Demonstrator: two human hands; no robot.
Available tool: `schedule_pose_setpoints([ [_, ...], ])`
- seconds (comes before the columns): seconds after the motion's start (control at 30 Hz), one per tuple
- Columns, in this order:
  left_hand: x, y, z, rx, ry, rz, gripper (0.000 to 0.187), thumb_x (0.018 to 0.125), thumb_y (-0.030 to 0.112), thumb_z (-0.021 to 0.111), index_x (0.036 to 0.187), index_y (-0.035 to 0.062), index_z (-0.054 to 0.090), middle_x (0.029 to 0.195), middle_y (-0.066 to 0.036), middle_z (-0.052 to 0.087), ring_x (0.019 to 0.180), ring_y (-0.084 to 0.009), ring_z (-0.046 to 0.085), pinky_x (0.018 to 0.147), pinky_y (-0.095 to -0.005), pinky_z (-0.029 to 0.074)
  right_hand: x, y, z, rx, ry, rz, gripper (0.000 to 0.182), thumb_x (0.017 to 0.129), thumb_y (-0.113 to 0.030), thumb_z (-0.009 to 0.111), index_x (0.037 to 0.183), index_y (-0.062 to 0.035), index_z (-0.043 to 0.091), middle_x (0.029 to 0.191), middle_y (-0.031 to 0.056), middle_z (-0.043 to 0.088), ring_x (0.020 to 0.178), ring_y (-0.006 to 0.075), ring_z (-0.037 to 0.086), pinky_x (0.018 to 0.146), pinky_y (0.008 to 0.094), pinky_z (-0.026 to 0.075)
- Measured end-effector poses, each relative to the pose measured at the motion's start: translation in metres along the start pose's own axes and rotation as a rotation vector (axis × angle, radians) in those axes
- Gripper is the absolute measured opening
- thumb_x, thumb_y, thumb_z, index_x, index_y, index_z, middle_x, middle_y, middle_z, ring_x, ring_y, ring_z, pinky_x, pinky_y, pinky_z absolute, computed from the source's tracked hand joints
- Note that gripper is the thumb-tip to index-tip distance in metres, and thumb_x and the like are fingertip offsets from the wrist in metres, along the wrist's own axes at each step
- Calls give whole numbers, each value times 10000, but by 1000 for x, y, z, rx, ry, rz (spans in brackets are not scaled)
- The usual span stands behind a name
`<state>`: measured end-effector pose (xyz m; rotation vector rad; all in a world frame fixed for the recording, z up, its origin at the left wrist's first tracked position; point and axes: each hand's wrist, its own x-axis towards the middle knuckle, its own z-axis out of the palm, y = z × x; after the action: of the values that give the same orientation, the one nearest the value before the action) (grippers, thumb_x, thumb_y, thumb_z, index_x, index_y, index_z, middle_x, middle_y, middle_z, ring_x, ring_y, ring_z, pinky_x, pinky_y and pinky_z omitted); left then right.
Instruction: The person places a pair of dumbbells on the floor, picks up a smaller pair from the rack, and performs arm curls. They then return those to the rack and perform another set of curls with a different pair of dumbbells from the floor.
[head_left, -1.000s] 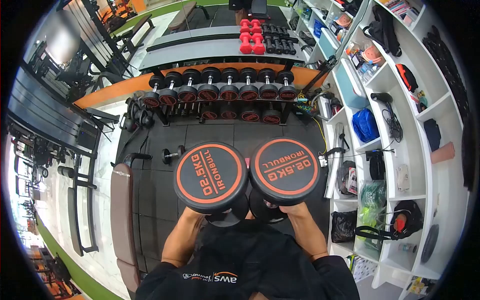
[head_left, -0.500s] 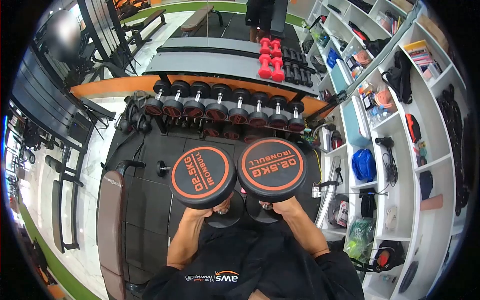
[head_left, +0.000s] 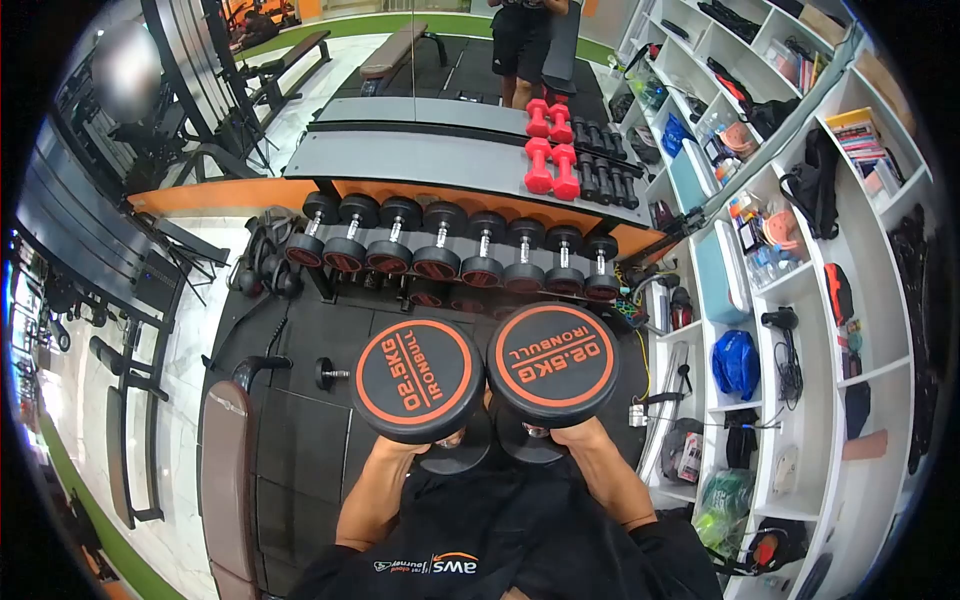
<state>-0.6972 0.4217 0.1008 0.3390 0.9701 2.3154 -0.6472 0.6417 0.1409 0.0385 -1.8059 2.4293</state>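
Note:
Two black round-headed dumbbells with orange rings and 02.5KG lettering stand upright, side by side, before my chest. My left hand (head_left: 412, 445) is wrapped round the handle of the left dumbbell (head_left: 418, 380). Round the handle of the right dumbbell (head_left: 553, 364) my right hand (head_left: 575, 434) is closed. The upper heads hide most of my fingers. Both upper heads are almost touching, and the lower heads sit close to my black shirt (head_left: 510, 540).
A rack (head_left: 470, 157) ahead holds a row of black dumbbells (head_left: 438, 240) and red dumbbells (head_left: 552, 170). A brown bench (head_left: 225, 460) is at the left, a small dumbbell (head_left: 330, 374) lies on the floor, and white shelves (head_left: 830, 330) line the right.
Both dumbbells and my hands appear slightly lower in view. The rack and shelves have shifted a little downward too, and more of the reflected person shows in the mirror.

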Motion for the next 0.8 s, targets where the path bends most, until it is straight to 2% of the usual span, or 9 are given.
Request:
schedule_pose_setpoints([
  [0.07,18,-6,-12,-111,105,-50,455,1021,395,432,815,17,579,510,3,337,417,-93,304,441,-252,280,24,5,-12,-4,14,-53,114,902,-98,659,992,-31,637,760,76,639,531,145,570,454,248,451],
  [0.2,90,-6,-29,-101,-110,58,432,1006,339,473,1002,-67,620,518,-14,394,424,-94,342,454,-259,284,78,17,-60,136,-6,85,132,898,-85,665,1014,-30,634,824,71,635,607,147,578,526,256,470],
  [0.4,206,-8,-19,-94,10,60,150,943,104,593,890,-36,588,523,-25,434,417,-110,373,454,-267,314,168,22,-138,347,-45,221,166,892,-65,674,1048,-28,630,921,64,630,720,151,591,633,268,497],
  [0.5,262,8,-3,-53,-97,-4,118,917,11,601,812,22,549,513,-33,437,412,-121,380,445,-280,328,211,7,-162,436,-75,247,184,889,-55,678,1064,-27,627,969,60,627,777,153,597,687,275,510],
  [0.57,290,11,-1,15,-75,-29,177,912,-34,582,771,55,520,499,-35,433,403,-129,386,447,-294,348,237,-10,-166,360,-63,181,113,896,-93,663,971,-25,614,758,62,596,575,153,545,527,277,459],
  [0.6,296,4,-12,246,-61,131,79,912,-25,580,866,34,558,589,-50,500,473,-139,449,495,-306,386,248,-14,-170,354,-59,150,107,893,-101,665,946,-21,616,712,71,603,532,161,552,488,282,460],
  [0.67,308,-2,-19,775,22,470,110,917,-6,578,1024,2,604,742,-69,590,593,-154,535,572,-321,436,268,-25,-172,364,-53,123,106,887,-107,672,920,-17,626,673,88,623,500,179,580,453,296,479],
  [0.77,316,-7,-33,615,-2,427,288,948,79,576,1221,-15,584,939,-70,623,733,-154,573,638,-322,455,292,-27,-181,369,-69,203,107,882,-111,682,932,-23,646,700,104,652,541,206,631,472,319,520],
  [0.8,323,10,-17,348,-71,352,271,959,96,568,1206,-13,592,895,-58,619,702,-146,564,625,-319,452,300,-21,-184,333,-89,207,105,890,-119,674,929,-27,641,685,96,640,531,195,616,471,314,511],
])
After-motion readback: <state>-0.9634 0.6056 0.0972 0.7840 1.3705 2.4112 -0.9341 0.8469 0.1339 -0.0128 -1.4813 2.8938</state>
